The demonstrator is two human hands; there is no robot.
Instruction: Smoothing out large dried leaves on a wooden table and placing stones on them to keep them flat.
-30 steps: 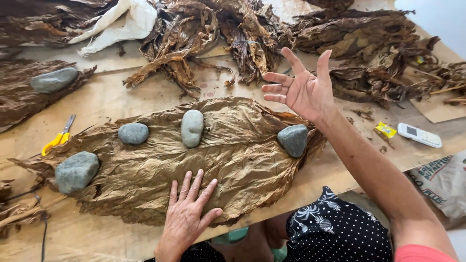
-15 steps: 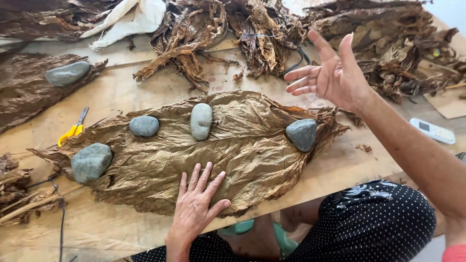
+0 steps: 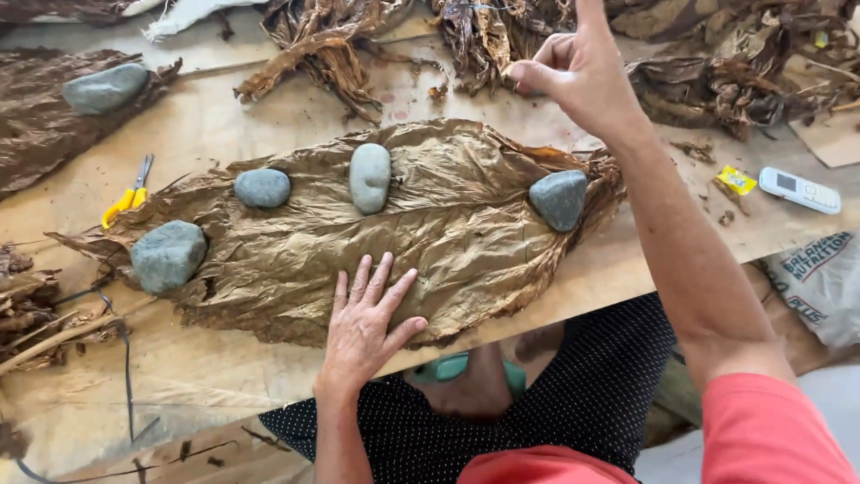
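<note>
A large flattened brown dried leaf (image 3: 448,224) lies across the wooden table (image 3: 224,116), weighed down by several grey stones: one at its right end (image 3: 558,199), one upright in the middle (image 3: 370,177), one left of that (image 3: 262,188) and a bigger one at the left tip (image 3: 167,255). My left hand (image 3: 365,324) lies flat, fingers spread, on the leaf's near edge. My right hand (image 3: 580,73) is raised above the table near the pile of crumpled dried leaves (image 3: 502,36), fingers partly curled, holding nothing that I can see.
Yellow-handled scissors (image 3: 130,193) lie left of the leaf. Another stone (image 3: 106,88) rests on a darker leaf at far left. A white phone (image 3: 800,190) and a small yellow packet (image 3: 737,179) lie at right. A printed sack (image 3: 820,282) sits below the table edge.
My right hand has risen and moved toward the leaf pile, its fingers curling from spread wide. My left hand stays flat on the leaf.
</note>
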